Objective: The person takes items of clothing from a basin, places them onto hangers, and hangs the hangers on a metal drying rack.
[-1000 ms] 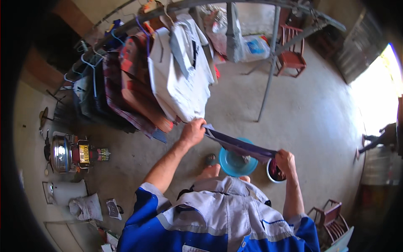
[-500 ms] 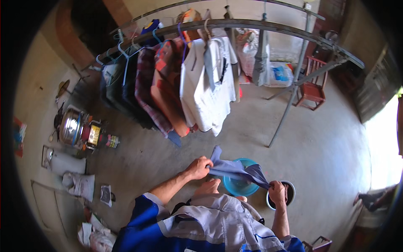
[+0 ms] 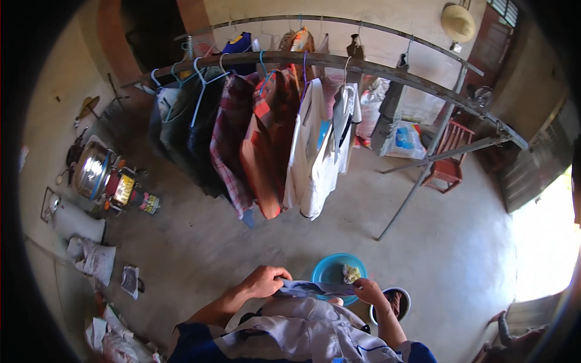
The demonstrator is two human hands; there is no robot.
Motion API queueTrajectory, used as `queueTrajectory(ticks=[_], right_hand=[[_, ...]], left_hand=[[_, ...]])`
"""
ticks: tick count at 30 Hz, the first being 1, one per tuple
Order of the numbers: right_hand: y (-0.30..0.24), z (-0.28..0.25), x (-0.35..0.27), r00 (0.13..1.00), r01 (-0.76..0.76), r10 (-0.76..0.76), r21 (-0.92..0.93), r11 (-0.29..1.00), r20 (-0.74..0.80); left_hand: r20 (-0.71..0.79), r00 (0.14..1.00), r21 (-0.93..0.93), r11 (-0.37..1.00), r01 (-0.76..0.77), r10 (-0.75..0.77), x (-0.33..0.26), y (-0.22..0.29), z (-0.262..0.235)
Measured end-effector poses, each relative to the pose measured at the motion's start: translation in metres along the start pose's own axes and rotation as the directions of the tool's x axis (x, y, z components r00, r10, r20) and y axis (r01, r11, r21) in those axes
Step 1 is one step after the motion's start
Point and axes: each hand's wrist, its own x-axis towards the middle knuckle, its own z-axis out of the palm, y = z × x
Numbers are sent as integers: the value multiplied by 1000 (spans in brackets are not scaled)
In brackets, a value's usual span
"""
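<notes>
Held the cloth [image 3: 316, 289] by both ends, drawn out between left hand [image 3: 264, 282] and right hand [image 3: 367, 291], low in front of the jacket [image 3: 315, 339]. Curled the left fingers closed over one end and pinched the right fingers closed on the other; could not make out the amount of fabric inside either grip.

Compared with a second ago, brought the hands nearer together and closer to the jacket, turning a slanting span into an almost level strip. Changed the cloth's shape too: from long and taut, through twisted and bunched, to a short, folded-looking band. Seemed thereby to have moved from stretching at arm's length to handling close in, with both ends apparently secure.

Left the near side of the tub [image 3: 325, 272] partly covered by the cloth from above; could not tell touching from merely passing over. Brought a yellowish bundle [image 3: 350, 274] inside the tub more plainly into sight by the same shift. Held the right hand near the bucket [image 3: 408, 307] of dark fabric [image 3: 395, 302], apparently without contact. Tipped the view up as well, showing more of the rack [image 3: 396, 74], with its white shirt [image 3: 315, 181] well apart from both hands.
</notes>
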Motion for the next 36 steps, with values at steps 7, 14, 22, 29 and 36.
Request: queueTrajectory(ticks=[7,14,22,29,36], right_hand=[[-172,-62,88,854,329,-232,139,934,-466],[-320,-145,195,563,319,-170,23,947,-809],[-315,-156,263,426,220,-315,-241,945,-848],[-280,-198,212,381,247,-252,-165,955,-890],[-223,-275,153,429,99,-217,-192,976,-877]], left_hand=[[94,990,-229,965,127,-107,-14,-29,-52],[-85,995,-258,966,20,-43,-20,-84,-93],[-284,958,-301,952,-56,-33,-22,-135,-101],[-354,935,-186,981,-57,-13,-25,-145,-110],[-311,950,-155,987,-39,-11,-2,-104,-107]])
